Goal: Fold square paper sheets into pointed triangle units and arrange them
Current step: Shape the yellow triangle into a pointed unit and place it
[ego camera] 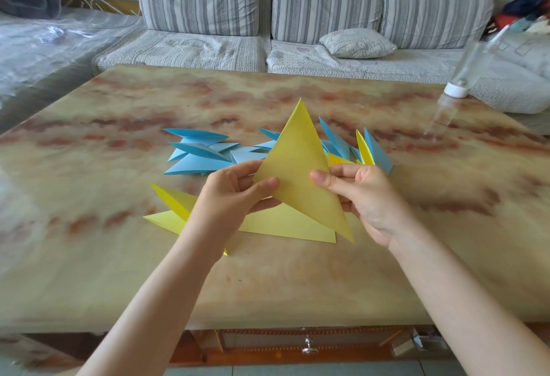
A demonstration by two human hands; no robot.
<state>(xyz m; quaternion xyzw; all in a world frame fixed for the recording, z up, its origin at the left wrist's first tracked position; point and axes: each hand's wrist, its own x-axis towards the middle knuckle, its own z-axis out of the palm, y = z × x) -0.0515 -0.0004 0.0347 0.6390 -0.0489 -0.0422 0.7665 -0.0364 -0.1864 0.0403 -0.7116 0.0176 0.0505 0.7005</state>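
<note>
A large yellow folded paper triangle (300, 173) is held up over the middle of a marbled beige and rust table (119, 271), its long point aimed away. The left hand (235, 194) pinches its left edge and the right hand (366, 194) its right edge, thumbs in front and fingers curled behind. A wide stretch of tabletop lies between the hands and the near edge. Flat yellow paper sheets (285, 224) lie beneath the hands. Behind them is a cluster of blue pointed folded units (199, 155). A blurred clear bottle with a white cap (456, 90) is at the far right edge; its contents cannot be made out. A grey striped sofa (202, 3) stands beyond.
</note>
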